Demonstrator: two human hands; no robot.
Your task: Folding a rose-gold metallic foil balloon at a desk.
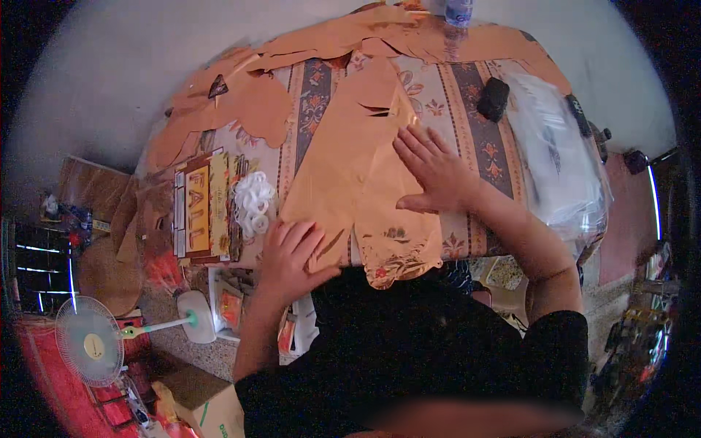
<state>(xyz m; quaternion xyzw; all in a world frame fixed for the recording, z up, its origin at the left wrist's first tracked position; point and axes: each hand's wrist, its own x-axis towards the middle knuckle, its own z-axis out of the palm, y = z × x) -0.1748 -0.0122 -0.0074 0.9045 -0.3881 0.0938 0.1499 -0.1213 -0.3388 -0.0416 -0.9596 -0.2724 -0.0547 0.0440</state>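
Observation:
A large orange-copper paper sheet lies lengthwise down the middle of the table, narrow at the far end. A dark slit shows near its far part, and its near right end is crumpled, shiny and hangs over the edge. My right hand rests flat on the sheet's right side, fingers stretched out and apart. At the near left corner my left hand lies on the sheet with its fingers extended. Neither hand grips anything. White ring-shaped bands sit in a pile just left of the sheet.
A stack of printed cards lies at the left. More orange paper cut-outs cover the far left and back. A bottle stands at the back, a black block and clear plastic bags at right. A fan stands lower left.

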